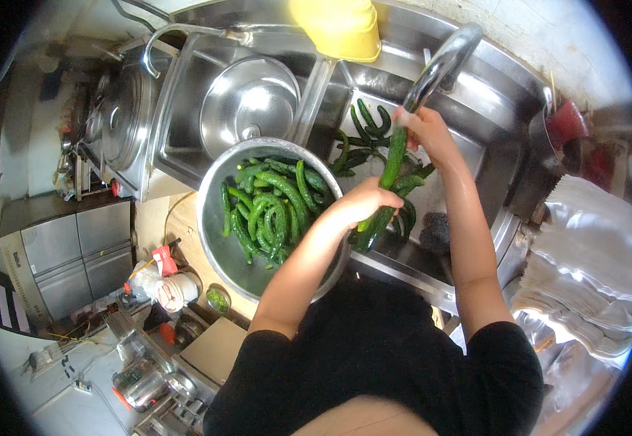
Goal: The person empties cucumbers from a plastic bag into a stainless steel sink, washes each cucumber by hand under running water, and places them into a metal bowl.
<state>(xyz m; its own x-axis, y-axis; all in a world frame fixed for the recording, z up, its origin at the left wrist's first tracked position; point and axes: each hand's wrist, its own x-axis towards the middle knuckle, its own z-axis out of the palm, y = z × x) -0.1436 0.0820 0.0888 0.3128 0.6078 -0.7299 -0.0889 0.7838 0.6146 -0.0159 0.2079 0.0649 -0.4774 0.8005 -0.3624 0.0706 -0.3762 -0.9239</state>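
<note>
My left hand (373,201) grips several green cucumbers (377,226) over the right sink basin. Close under the mouth of the metal faucet (441,65), my right hand (422,133) is closed around the upper end of a long cucumber (395,155), whose lower part reaches my left hand. More cucumbers (368,122) lie on the floor of the sink basin (466,158), some partly hidden behind my hands. Left of my left forearm, a large metal bowl (207,218) holds a heap of curved cucumbers (278,191); its lower right side is partly covered by that forearm.
A round metal strainer or basin (250,101) sits in the left sink basin (185,117), beside a second faucet (155,46). A yellow container (348,32) stands at the back. Stacked whitish sheets (583,261) are at the right. A small bowl of chopped greens (218,300) lies lower left.
</note>
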